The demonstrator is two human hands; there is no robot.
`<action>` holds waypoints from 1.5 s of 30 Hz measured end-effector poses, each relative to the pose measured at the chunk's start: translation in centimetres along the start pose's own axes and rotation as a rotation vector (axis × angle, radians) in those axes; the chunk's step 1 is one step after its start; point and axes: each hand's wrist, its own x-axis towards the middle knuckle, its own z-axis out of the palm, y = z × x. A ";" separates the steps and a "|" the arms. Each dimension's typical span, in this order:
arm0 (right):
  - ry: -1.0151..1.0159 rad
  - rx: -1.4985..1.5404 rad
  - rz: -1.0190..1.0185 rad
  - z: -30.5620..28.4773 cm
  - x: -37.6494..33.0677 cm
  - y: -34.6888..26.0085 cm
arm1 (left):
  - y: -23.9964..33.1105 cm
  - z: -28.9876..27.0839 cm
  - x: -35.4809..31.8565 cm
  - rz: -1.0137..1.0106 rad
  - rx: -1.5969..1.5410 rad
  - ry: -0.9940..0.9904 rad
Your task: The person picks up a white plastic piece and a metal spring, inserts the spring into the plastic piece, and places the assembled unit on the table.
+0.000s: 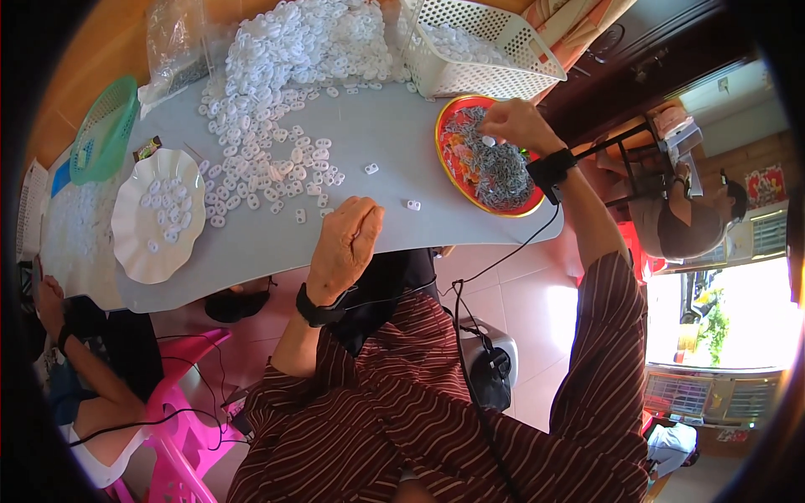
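Striped shirt [335,411]; right hand [521,126] over tray [443,151]; wrapper [147,149] print unreadable.

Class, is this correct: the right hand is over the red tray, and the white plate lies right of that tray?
Not quite: the head view shows the white plate left of the red tray. The right hand is over the tray.

The oval two-hole pieces [293,46] are white, the table [377,130] pale blue-grey, the tray [444,155] red with a golden rim, its metal bits [506,180] silver-grey. The far basket [470,80] is cream, the left colander [105,138] green, the scalloped plate [168,261] off-white, the shirt [419,360] maroon with thin pale stripes.
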 end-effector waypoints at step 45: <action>0.032 0.053 -0.544 12.0 4.5 -15.1 | 0.0 0.1 0.1 0.050 0.048 0.015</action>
